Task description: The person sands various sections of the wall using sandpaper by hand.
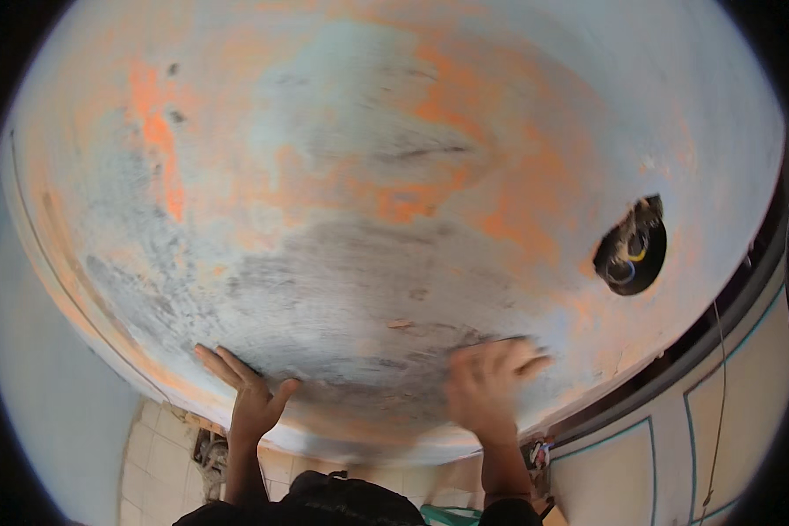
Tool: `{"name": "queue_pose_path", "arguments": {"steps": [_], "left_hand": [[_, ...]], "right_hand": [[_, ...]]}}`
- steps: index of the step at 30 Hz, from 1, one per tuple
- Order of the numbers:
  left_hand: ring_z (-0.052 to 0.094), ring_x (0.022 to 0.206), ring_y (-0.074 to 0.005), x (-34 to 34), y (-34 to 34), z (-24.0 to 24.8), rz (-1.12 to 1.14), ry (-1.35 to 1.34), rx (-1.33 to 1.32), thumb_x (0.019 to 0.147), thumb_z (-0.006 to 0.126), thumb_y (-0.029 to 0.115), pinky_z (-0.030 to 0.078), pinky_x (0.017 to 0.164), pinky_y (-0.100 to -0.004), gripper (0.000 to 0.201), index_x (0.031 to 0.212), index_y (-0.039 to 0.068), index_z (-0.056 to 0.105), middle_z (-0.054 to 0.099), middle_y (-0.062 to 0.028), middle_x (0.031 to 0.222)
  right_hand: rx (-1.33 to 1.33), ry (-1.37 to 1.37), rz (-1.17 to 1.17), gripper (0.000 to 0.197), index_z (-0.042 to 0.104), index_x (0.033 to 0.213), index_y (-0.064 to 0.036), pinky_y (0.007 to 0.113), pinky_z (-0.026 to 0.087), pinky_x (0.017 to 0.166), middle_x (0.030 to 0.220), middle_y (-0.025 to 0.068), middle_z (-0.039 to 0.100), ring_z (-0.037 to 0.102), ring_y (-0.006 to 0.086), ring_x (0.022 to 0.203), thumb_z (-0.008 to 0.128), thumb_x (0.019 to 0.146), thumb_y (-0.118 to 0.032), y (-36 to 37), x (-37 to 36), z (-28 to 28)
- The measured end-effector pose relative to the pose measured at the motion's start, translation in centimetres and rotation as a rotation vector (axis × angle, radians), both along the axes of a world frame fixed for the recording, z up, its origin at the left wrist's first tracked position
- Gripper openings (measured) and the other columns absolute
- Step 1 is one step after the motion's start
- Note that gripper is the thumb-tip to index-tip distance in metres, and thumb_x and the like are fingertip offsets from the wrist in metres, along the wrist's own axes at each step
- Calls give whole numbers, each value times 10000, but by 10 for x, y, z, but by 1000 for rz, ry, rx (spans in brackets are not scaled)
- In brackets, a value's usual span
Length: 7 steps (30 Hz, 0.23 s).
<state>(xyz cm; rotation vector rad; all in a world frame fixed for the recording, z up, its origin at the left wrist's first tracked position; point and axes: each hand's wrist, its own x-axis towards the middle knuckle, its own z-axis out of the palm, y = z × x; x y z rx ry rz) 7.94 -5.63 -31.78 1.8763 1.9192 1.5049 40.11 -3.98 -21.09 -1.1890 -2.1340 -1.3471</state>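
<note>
A broad wall (pixel 359 263) fills the view, patched in pale grey, white and orange, with dark smudges across its lower middle. My left hand (pixel 252 399) lies on the lower part of it, fingers stretched out and thumb apart, holding nothing. Farther right, my right hand (pixel 489 386) presses against the same surface, smeared by motion. Its fingers are bent over something thin with a dark upper edge, mostly covered by the hand; its kind cannot be made out.
At right, an opening in the wall holds an electrical box (pixel 631 250) with loose wires. Beyond it stand pale panels (pixel 605 473) with blue-green lines and a hanging cord (pixel 721 386). Pale floor tiles (pixel 158 456) show below, with a green and white item (pixel 450 515) near my body.
</note>
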Motion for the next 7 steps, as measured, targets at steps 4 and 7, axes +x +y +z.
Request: {"name": "queue_pose_path", "arguments": {"steps": [4, 7], "left_hand": [[-188, 1348, -541, -8, 8, -16, 66, 143, 9, 785, 662, 583, 60, 1054, -652, 1234, 1363, -202, -95, -256, -439, 1383], [-147, 1348, -560, -25, 10, -13, 149, 512, -11, 783, 627, 628, 23, 1026, -715, 1213, 1376, -203, -28, -102, -473, 1407]], "right_hand": [[69, 644, 156, 551, 488, 1296, -95, 765, 57, 1011, 1460, 282, 237, 90, 575, 1351, 467, 879, -455, -2, 3, 23], [-86, 552, 44, 682, 204, 1498, -219, 718, -69, 1031, 1550, 212, 79, 85, 517, 1377, 373, 925, -548, 2, -34, -9]]}}
